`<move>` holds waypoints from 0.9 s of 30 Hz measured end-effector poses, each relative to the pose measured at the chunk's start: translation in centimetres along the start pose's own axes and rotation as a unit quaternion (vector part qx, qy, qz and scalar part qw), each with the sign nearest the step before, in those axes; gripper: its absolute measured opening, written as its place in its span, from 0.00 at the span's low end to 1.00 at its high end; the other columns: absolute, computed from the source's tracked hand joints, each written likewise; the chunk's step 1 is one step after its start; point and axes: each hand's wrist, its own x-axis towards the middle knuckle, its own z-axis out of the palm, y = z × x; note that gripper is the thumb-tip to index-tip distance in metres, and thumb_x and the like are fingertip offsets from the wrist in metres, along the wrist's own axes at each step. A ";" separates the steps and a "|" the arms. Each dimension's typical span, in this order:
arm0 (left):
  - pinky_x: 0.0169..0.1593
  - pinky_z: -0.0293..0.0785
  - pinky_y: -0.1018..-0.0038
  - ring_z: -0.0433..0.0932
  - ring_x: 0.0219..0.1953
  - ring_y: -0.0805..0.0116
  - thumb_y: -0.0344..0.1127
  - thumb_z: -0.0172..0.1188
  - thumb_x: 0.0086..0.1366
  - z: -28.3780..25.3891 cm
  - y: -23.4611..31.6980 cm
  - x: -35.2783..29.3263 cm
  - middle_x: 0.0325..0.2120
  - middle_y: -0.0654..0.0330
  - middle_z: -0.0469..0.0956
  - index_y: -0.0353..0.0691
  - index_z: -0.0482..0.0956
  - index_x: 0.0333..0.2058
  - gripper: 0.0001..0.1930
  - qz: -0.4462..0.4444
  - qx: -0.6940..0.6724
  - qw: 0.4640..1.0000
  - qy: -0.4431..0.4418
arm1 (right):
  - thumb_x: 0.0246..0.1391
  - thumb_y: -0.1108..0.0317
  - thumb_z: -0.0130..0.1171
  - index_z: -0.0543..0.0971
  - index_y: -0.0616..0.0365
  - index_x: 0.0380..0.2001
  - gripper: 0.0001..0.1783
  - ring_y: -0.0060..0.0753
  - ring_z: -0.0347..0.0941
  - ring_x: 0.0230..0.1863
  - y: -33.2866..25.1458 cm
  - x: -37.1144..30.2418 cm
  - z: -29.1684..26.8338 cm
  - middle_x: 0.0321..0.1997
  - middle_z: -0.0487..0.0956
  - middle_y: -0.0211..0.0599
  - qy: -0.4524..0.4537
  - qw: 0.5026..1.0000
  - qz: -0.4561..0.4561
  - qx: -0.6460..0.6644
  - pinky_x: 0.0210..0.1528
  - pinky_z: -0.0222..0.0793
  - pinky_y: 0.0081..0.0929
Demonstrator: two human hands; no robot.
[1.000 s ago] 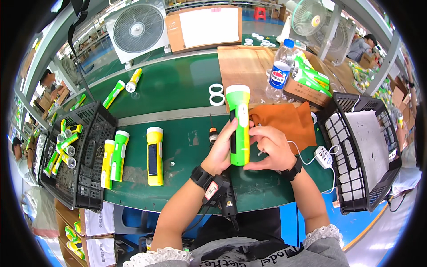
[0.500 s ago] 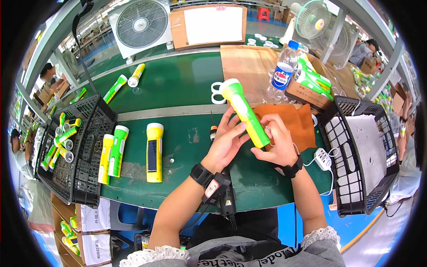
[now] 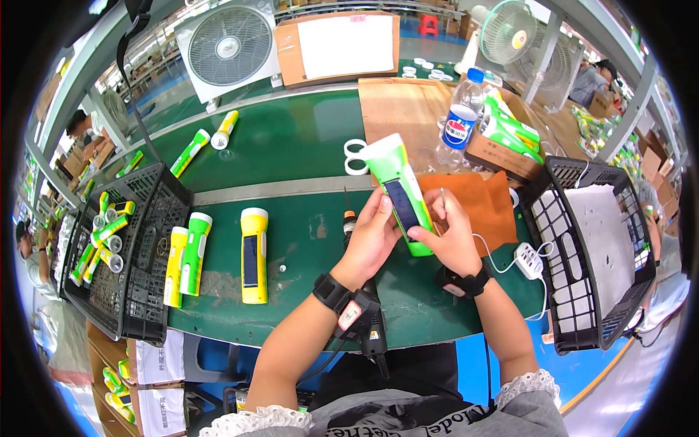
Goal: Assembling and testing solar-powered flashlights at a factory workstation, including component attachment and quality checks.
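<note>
My left hand [image 3: 369, 244] is closed around the side of a green and white flashlight [image 3: 398, 191], held tilted above the bench with its wide white head pointing away from me. A dark solar panel on its body faces up. My right hand [image 3: 455, 237] grips the lower end, its thumb pressed on the body beside the panel. A thin white cable [image 3: 483, 243] runs up to the right hand; a small pale tip shows by the index finger, its kind hard to make out. Under my left wrist lies a corded black electric screwdriver [image 3: 373, 331].
Two flashlights [image 3: 195, 251] and a yellow one [image 3: 254, 255] stand left on the green bench. Black crates [image 3: 138, 247] flank it on both sides. Scissors [image 3: 356, 156], a bottle [image 3: 461, 120], an orange cloth [image 3: 484, 211] and a white charger hub [image 3: 529, 261] lie around.
The flashlight has been turned about its length, so the solar panel now shows instead of the switch side. My right hand has shifted its grip, thumb now on top of the body.
</note>
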 end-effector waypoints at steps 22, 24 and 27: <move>0.56 0.59 0.63 0.59 0.56 0.65 0.43 0.45 0.65 0.7 -0.5 -0.4 0.52 0.61 0.59 0.44 0.51 0.55 0.24 0.119 0.146 0.980 -0.058 | 0.34 0.75 0.68 0.53 0.54 0.17 0.28 0.22 0.63 0.35 -0.6 -0.8 1.2 0.44 0.74 0.44 0.050 0.987 0.083 0.130 0.38 0.61 0.22; 0.53 0.63 0.64 0.63 0.54 0.63 0.45 0.45 0.65 0.4 0.1 -0.6 0.50 0.58 0.63 0.42 0.55 0.53 0.22 0.073 0.026 0.996 -0.047 | 0.32 0.73 0.70 0.55 0.55 0.17 0.28 0.22 0.64 0.34 -1.3 -1.0 1.5 0.47 0.72 0.43 0.011 0.976 0.063 0.209 0.34 0.60 0.18; 0.45 0.68 0.69 0.68 0.41 0.67 0.53 0.42 0.64 0.8 0.8 -0.5 0.39 0.61 0.67 0.47 0.56 0.55 0.25 0.028 -0.108 0.994 -0.022 | 0.30 0.69 0.72 0.58 0.57 0.18 0.27 0.19 0.65 0.32 -1.3 -1.1 1.6 0.42 0.70 0.38 0.016 0.975 -0.011 0.221 0.28 0.58 0.15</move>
